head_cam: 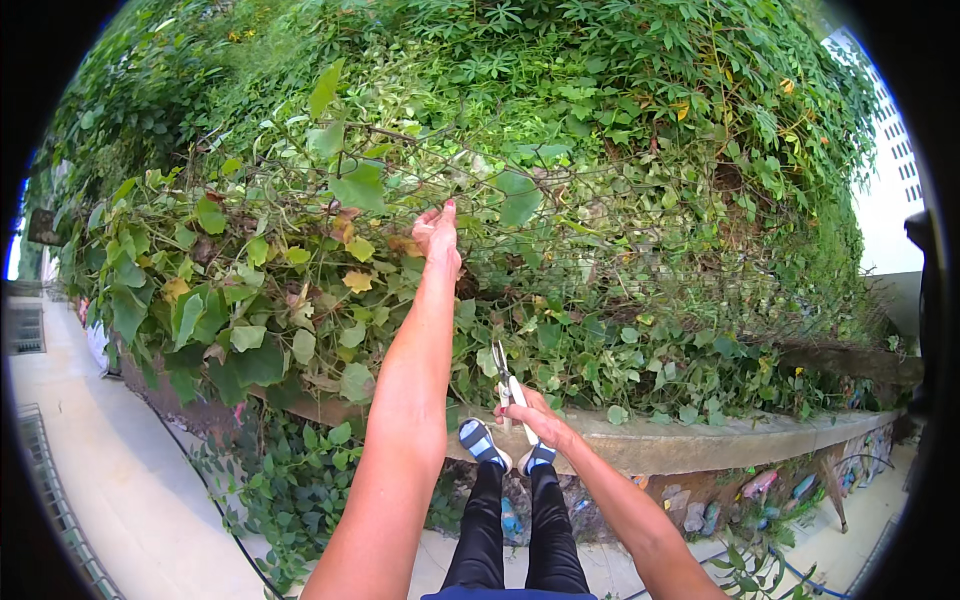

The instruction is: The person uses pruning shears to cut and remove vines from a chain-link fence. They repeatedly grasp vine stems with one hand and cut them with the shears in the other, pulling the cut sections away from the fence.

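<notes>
My left hand (435, 234) reaches out to the vines on a wire mesh fence (600, 176), its thumb raised and fingers curled. Whether a thin stem lies in those fingers is too small to make out. Broad green leaves (517, 198) hang just right of it, and yellowed leaves (358, 281) are below left. Closer to my body, my right hand (541, 420) grips the white handles of pruning shears (505, 379). Their narrow blades point away from me, slightly apart, in front of the creeper leaves.
My sandalled feet (484, 441) stand on a narrow concrete ledge (675, 444). Below it lie a pale paved floor (135, 465), discarded plastic bottles (802, 486) and a dark cable (217, 502). Dense shrubs (660, 60) rise beyond the fence.
</notes>
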Demonstrator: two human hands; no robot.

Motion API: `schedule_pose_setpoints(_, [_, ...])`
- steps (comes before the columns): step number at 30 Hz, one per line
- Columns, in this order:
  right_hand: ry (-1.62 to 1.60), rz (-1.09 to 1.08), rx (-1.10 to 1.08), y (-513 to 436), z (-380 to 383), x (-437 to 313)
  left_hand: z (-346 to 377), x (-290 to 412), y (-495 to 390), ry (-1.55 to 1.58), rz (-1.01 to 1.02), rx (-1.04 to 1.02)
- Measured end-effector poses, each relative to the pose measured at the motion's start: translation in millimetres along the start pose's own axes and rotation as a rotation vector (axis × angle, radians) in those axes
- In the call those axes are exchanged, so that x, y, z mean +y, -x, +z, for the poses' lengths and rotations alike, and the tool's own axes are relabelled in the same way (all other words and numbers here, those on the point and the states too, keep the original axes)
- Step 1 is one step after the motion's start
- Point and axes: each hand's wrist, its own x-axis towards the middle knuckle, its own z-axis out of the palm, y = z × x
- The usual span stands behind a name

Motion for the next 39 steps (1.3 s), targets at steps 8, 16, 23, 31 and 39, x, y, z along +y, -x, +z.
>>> schedule_pose_setpoints(8, [-0.003,0.019,-0.027,-5,-12,-7,-50,21,9,-0.15,-0.079,-0.322])
schedule_pose_setpoints(16, [0.098,-0.08,0.014,-8,-26,-43,-65,19,50,-0.325,0.016,-0.176])
schedule_pose_setpoints(23, [0.078,-0.019,-0.029,-3,-24,-24,-77,55,121,0.016,0.087,-0.443])
schedule_pose_setpoints(31, [0.2,-0.045,0.052,-2,-26,-3,-196,-23,59,-1.149,0.24,-0.007])
schedule_pose_setpoints(39, [0.271,-0.002,0.082,-17,-38,-12,-51,-22,31,-0.468,0.237,-0.363])
